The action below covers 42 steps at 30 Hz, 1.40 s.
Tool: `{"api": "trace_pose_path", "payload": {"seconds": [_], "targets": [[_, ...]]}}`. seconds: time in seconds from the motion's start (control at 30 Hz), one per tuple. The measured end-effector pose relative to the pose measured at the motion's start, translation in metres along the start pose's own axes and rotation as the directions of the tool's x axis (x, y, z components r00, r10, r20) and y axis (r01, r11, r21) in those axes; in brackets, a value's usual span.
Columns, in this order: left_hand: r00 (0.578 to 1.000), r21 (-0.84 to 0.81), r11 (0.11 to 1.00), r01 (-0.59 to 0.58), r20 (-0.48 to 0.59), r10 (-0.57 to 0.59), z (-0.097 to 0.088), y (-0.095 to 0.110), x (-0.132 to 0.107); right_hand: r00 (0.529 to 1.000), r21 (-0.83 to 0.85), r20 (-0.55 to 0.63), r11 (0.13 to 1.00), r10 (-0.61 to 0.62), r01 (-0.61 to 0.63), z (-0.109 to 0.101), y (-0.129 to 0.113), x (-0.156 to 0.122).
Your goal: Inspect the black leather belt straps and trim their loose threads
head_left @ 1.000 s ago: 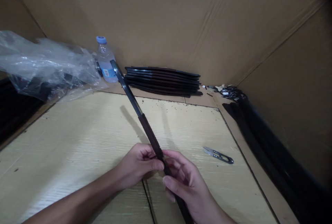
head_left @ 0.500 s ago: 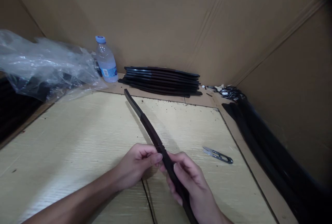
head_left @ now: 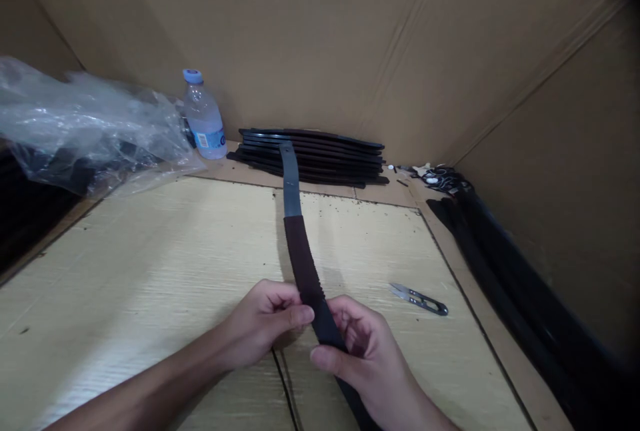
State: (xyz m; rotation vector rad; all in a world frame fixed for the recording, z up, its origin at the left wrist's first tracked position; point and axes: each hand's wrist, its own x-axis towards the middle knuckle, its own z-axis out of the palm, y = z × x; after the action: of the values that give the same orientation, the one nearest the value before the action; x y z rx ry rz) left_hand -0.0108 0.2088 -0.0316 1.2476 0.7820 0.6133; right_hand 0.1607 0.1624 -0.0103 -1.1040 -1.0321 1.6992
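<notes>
The strip (head_left: 300, 251) slants up over the middle of the board (head_left: 175, 271), with its black lower part running out of view at the bottom, a brown sleeve above that and a bare grey tip with a small hole. The left hand (head_left: 275, 314) has thumb and fingers pinched together on the strip's left edge, where brown meets black. The right hand (head_left: 363, 351) is loosely curled about the black part just below, thumb across the front and fingers bent at the right edge. A thin black cord (head_left: 284, 381) runs from beneath the left hand to the bottom of the view.

Behind, the grey tip covers part of a stack (head_left: 330, 158) of similar dark strips lying along the back wall (head_left: 300, 31). Left of the stack stands a capped bottle (head_left: 204, 121) with a blue label, and beside it a crumpled clear bag (head_left: 95, 121) spreads over a dark heap (head_left: 30, 211), perhaps more strips, though too dim to be sure. The snips (head_left: 419, 299) lie on the board to the right of the hands, well apart from them, blades pointing left. Farther right, long black bands (head_left: 510, 284) line the side wall, with tangled scraps (head_left: 443, 179) at their far end.
</notes>
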Motion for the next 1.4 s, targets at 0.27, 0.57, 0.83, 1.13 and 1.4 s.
{"api": "trace_pose_path", "payload": {"seconds": [0.27,0.57,0.83,1.13,1.4], "targets": [[0.999,-0.149,0.989,-0.021,0.041,0.027,0.004,0.006,0.001,0.999,0.050,0.051,0.999,0.008,-0.011,0.001,0.002,-0.005],[0.996,-0.182,0.981,-0.071,0.041,0.079,0.006,0.003,0.002,1.000,0.080,-0.025,0.997,0.012,-0.010,0.003,0.004,-0.006],[1.000,-0.045,0.999,-0.006,0.003,0.006,0.006,0.003,0.000,0.993,-0.009,-0.068,0.996,0.093,-0.093,0.005,0.007,-0.003],[0.999,-0.068,0.997,-0.033,0.015,0.034,0.005,0.005,0.000,0.998,0.036,-0.056,0.999,-0.022,0.024,0.001,0.008,-0.008],[0.996,-0.157,0.986,-0.047,0.069,0.059,0.002,-0.002,0.000,0.996,-0.044,-0.009,0.995,-0.091,0.091,0.002,-0.002,-0.004]]}}
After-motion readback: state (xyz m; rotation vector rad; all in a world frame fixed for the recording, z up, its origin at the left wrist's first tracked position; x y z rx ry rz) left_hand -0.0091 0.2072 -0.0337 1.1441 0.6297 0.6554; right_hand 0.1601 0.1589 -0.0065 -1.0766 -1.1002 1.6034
